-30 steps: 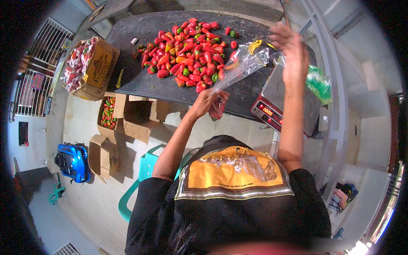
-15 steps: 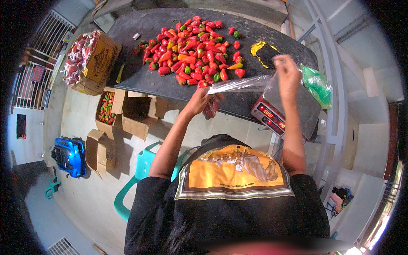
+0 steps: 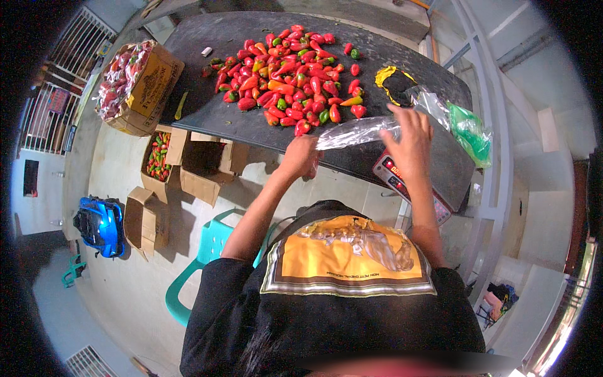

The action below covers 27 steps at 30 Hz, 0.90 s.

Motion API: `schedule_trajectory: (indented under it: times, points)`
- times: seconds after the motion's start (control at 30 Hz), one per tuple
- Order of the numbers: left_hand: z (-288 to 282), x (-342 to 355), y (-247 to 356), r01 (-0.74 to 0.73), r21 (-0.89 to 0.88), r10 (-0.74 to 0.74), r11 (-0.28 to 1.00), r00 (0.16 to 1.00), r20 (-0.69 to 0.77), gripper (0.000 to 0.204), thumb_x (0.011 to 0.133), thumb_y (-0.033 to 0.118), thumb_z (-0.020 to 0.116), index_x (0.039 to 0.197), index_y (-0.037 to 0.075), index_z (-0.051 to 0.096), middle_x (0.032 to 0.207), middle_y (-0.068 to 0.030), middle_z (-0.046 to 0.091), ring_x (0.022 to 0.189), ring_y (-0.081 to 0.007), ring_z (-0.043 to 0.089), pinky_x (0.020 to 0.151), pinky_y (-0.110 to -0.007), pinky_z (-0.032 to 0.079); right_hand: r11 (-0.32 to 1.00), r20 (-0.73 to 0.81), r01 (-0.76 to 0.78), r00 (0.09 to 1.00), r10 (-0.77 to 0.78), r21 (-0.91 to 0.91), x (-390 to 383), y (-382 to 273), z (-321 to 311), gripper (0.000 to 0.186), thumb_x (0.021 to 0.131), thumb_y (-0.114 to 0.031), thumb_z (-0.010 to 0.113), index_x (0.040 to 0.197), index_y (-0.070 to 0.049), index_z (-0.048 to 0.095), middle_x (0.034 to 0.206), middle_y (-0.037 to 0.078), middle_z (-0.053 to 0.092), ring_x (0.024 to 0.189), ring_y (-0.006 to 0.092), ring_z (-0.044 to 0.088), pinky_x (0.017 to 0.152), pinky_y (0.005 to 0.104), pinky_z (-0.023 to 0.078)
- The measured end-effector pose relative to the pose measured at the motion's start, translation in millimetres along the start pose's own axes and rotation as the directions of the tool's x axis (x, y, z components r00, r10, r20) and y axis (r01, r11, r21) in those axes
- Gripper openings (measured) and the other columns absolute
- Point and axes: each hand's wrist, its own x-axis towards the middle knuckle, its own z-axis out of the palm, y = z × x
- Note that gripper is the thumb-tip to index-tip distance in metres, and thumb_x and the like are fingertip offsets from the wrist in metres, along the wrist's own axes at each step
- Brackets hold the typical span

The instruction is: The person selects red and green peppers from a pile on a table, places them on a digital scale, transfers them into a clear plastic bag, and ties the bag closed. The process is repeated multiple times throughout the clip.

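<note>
My left hand (image 3: pixel 301 157) is closed round the gathered end of a clear plastic bag (image 3: pixel 358 132) at the table's near edge. What lies inside its grip is mostly hidden by the fingers. The rest of the bag stretches to the right, towards my right hand (image 3: pixel 411 139). That hand is over the digital scale (image 3: pixel 440 206), fingers spread, its thumb side close to the bag's far end. Just beyond my left hand, a big heap of red peppers (image 3: pixel 286 81) covers the middle of the table, with some green and orange ones mixed in.
Green plastic (image 3: pixel 470 134) and more clear film lie right of the scale, behind which is a yellow-and-black ring-shaped item (image 3: pixel 380 76). A carton of bagged peppers (image 3: pixel 154 94) stands at the table's left end. Open cartons (image 3: pixel 204 179), a teal chair (image 3: pixel 217 242) and a blue bag (image 3: pixel 102 227) are below.
My right hand has come down and slightly left, its closed fingers now spread apart. The stretched bag hangs looser. My left hand keeps its grip almost in place.
</note>
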Motion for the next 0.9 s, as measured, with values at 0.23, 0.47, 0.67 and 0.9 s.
schedule_trajectory:
  times: [0.23, 0.47, 0.67, 0.9]
  points:
    - [18, 11, 17, -0.442, 0.229, 0.496, 0.867, 0.813, -0.305, 0.022, 0.070, 0.015, 0.063, 0.089, 0.004, 0.062, 0.090, -0.0101, 0.062, 0.091, -0.0298, 0.057, 0.082, -0.040, 0.043, 0.968, 0.358, 0.213, 0.900, -0.248, 0.134, -18, -32, 106, 0.061, 0.072, -0.006, 0.063, 0.129, -0.009, 0.040, 0.108, 0.019, 0.058, 0.108, 0.0369, 0.051, 0.090, 0.0461, 0.040]
    - [2, -12, 3, -0.442, 0.031, 0.440, 0.896, 0.879, -0.183, 0.023, 0.075, 0.027, 0.064, 0.086, 0.007, 0.062, 0.087, -0.0078, 0.060, 0.088, -0.0279, 0.053, 0.084, -0.039, 0.039, 0.886, 0.421, -0.023, 0.885, -0.197, 0.464, -13, -38, 104, 0.012, 0.078, -0.007, 0.055, 0.090, -0.003, 0.056, 0.078, 0.022, 0.061, 0.077, 0.0404, 0.060, 0.064, 0.0453, 0.047]
    - [6, -5, -3, -0.443, 0.129, 0.461, 0.887, 0.860, -0.217, 0.017, 0.068, 0.015, 0.060, 0.084, 0.008, 0.063, 0.089, -0.0085, 0.062, 0.095, -0.0280, 0.055, 0.090, -0.041, 0.038, 0.882, 0.442, -0.046, 0.877, -0.189, 0.469, -15, -35, 86, 0.021, 0.075, -0.010, 0.062, 0.094, -0.005, 0.058, 0.080, 0.020, 0.063, 0.079, 0.0381, 0.061, 0.068, 0.0459, 0.047]
    - [19, -2, 9, -0.315, 0.324, 0.338, 0.892, 0.941, -0.016, 0.020, 0.065, 0.014, 0.063, 0.084, 0.007, 0.063, 0.089, -0.0103, 0.063, 0.091, -0.0286, 0.058, 0.085, -0.042, 0.041, 0.899, 0.251, 0.422, 0.888, -0.385, -0.116, -26, -58, 96, 0.044, 0.074, -0.009, 0.064, 0.114, -0.005, 0.045, 0.089, 0.013, 0.060, 0.092, 0.0278, 0.057, 0.093, 0.0397, 0.035]
